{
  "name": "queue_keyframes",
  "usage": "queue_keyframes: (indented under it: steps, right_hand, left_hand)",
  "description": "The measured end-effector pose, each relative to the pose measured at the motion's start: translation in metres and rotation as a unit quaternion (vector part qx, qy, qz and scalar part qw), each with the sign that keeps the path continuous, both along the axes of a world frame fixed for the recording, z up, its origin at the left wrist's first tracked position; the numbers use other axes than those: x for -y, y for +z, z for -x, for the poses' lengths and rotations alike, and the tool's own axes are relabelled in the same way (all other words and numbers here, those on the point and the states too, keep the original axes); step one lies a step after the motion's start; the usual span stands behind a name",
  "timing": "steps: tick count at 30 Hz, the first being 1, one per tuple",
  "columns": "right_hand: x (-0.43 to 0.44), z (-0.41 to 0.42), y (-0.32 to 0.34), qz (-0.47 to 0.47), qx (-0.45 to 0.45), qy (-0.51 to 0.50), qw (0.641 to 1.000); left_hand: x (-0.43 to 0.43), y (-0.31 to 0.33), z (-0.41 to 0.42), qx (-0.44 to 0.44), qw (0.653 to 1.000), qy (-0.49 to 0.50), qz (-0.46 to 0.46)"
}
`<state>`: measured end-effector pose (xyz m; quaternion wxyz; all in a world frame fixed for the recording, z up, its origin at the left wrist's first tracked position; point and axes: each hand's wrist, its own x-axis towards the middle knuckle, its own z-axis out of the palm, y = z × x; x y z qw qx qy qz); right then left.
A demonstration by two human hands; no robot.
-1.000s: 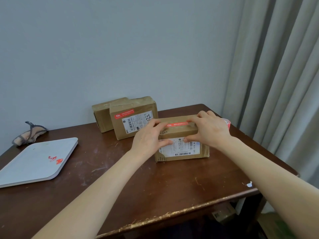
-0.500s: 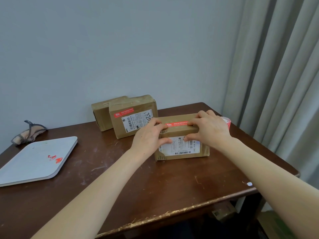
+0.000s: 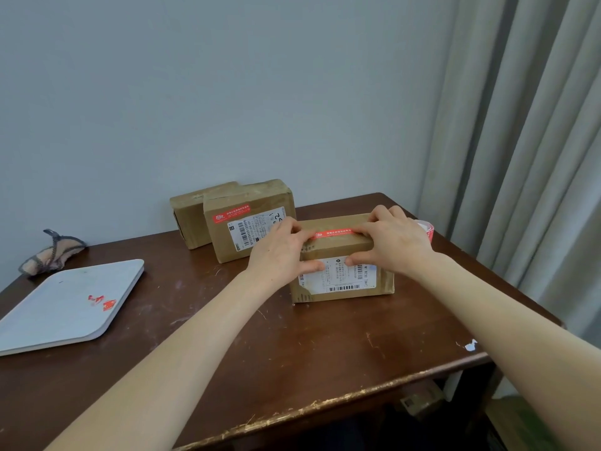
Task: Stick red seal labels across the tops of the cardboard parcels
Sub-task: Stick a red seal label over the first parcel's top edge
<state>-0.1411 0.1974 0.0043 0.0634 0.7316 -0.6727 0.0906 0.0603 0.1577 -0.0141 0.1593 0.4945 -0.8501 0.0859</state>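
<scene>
While both hands clamp the top front edge of the front parcel (image 3: 338,248) on the dark wooden table (image 3: 292,346), a red seal label (image 3: 331,234) lies flat along the box's top between them. The left hand (image 3: 279,255) and the right hand (image 3: 393,242) grip alike, with fingers bent over the top onto the ends of the strip and thumbs pressed against the white shipping sticker on the front face. Only the strip's middle stretch shows, and its white print is too small to read.

Just behind and to the left stands a second parcel (image 3: 250,198), already bearing a red label of its own (image 3: 231,213), with a third parcel (image 3: 188,219) behind it. A label roll (image 3: 426,231) peeks out beyond the right hand. A white tray (image 3: 48,320) holding red scraps lies well apart at the left.
</scene>
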Motion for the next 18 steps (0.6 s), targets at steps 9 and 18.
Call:
queue_keyframes:
  steps: [9, 18]
  right_hand:
    - [-0.002, 0.002, -0.004, 0.02, 0.016, 0.0, 1.0]
    - [-0.015, 0.013, -0.021, 0.074, 0.152, -0.029, 0.985]
  left_hand:
    - [-0.004, -0.003, -0.003, -0.029, 1.0, -0.009, 0.005]
    - [-0.017, -0.018, -0.018, -0.154, 0.986, 0.024, -0.058]
